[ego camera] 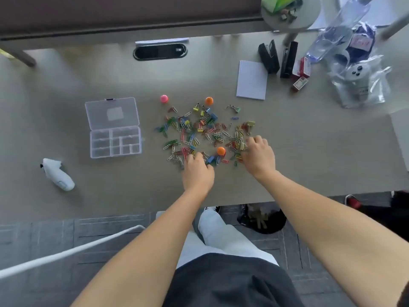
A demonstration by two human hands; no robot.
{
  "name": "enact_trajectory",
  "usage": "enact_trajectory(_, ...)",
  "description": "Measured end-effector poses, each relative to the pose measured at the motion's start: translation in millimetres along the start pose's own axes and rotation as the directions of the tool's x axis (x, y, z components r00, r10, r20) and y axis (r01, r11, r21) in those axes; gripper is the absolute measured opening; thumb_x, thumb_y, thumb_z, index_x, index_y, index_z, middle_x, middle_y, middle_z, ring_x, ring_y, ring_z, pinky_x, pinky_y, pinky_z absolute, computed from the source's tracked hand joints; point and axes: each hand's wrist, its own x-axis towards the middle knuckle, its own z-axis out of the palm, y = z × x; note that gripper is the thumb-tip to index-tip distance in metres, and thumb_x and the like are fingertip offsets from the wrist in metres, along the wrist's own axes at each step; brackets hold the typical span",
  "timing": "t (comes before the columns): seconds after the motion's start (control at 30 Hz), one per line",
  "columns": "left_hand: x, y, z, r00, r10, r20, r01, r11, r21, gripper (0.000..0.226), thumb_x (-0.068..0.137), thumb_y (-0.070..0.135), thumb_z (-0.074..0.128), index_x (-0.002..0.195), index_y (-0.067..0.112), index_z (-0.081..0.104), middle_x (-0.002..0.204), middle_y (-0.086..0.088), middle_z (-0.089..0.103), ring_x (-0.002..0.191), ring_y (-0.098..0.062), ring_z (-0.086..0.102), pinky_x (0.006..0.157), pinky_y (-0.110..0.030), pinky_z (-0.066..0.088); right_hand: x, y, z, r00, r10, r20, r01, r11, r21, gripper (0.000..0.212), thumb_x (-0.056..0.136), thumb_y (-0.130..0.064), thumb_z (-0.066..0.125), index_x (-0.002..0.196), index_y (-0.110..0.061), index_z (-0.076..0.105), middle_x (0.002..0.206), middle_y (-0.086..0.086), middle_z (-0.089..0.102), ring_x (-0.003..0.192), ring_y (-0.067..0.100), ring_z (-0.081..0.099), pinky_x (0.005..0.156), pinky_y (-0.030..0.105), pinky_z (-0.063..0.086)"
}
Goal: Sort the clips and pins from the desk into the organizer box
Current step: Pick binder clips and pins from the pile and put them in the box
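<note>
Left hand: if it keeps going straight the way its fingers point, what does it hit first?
Probably the loose coloured paper clips of the pile directly ahead of the left hand; its fingertips already sit at the pile's near edge. Depth is hard to judge from overhead.

Bare desk (pixel 309 156) right of the right hand (pixel 259 155) and nearer than both hands. Clip pile (pixel 199 131) crowds the space just beyond the fingers. Left of the left hand (pixel 197 171), a bare strip leads to the open organizer box (pixel 115 127). White device (pixel 58 174) lies nearer, well left. Notepad (pixel 252 80), staplers (pixel 269 56) and plastic bag (pixel 358 85) block far right.
</note>
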Motion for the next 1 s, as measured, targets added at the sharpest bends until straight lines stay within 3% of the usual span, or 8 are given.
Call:
enact_trajectory(0.2, 6, -7, 3, 0.999, -0.016, -0.034, 0.017, 0.999, 0.030, 0.039, 0.092, 0.016, 0.059, 0.131, 0.016, 0.055, 0.126, -0.007, 0.054, 0.115, -0.026, 0.052, 0.089, -0.044, 0.053, 9, -4, 5, 1.000, -0.020, -0.021, 0.019, 0.999, -0.041, 0.021, 0.094, -0.011, 0.058, 0.115, -0.007, 0.062, 0.117, 0.014, 0.061, 0.102, 0.035, 0.057, 0.083, 0.042, 0.049)
enact_trajectory(0.37, 13, -3, 9, 0.998, 0.052, -0.041, -0.047, 0.993, 0.104, 0.035, 0.092, 0.011, 0.060, 0.127, 0.017, 0.056, 0.125, -0.007, 0.052, 0.114, -0.028, 0.051, 0.085, -0.041, 0.051, 13, -1, 9, 0.999, -0.031, -0.042, 0.029, 0.999, -0.046, 0.018, 0.096, -0.011, 0.055, 0.112, -0.006, 0.060, 0.115, 0.015, 0.061, 0.100, 0.035, 0.057, 0.081, 0.041, 0.047)
enact_trajectory(0.5, 20, 1, 16, 0.988, 0.144, -0.050, -0.130, 0.968, 0.213, 0.031, 0.093, 0.006, 0.057, 0.122, 0.016, 0.056, 0.119, -0.008, 0.051, 0.111, -0.027, 0.047, 0.083, -0.037, 0.043, 13, 4, 12, 0.998, -0.013, -0.061, 0.014, 1.000, 0.027, 0.020, 0.094, -0.018, 0.058, 0.110, -0.006, 0.059, 0.111, 0.014, 0.062, 0.100, 0.035, 0.057, 0.083, 0.042, 0.046)
enact_trajectory(0.67, 27, 4, 26, 0.960, 0.273, -0.060, -0.233, 0.899, 0.370, 0.028, 0.090, 0.000, 0.055, 0.113, 0.016, 0.055, 0.117, -0.011, 0.052, 0.107, -0.029, 0.049, 0.088, -0.039, 0.043, 11, 8, 13, 0.997, 0.008, -0.082, 0.000, 0.996, 0.093, 0.022, 0.093, -0.023, 0.060, 0.110, -0.009, 0.060, 0.110, 0.012, 0.063, 0.100, 0.034, 0.058, 0.084, 0.042, 0.046)
enact_trajectory(1.0, 40, -3, 32, 0.950, 0.304, -0.070, -0.249, 0.876, 0.413, 0.024, 0.092, 0.002, 0.055, 0.107, 0.019, 0.056, 0.114, -0.005, 0.058, 0.107, -0.027, 0.050, 0.088, -0.039, 0.037, 2, 8, 12, 0.995, 0.072, -0.066, -0.057, 0.979, 0.196, 0.018, 0.095, -0.024, 0.060, 0.107, -0.011, 0.059, 0.107, 0.007, 0.062, 0.089, 0.029, 0.059, 0.076, 0.039, 0.048)
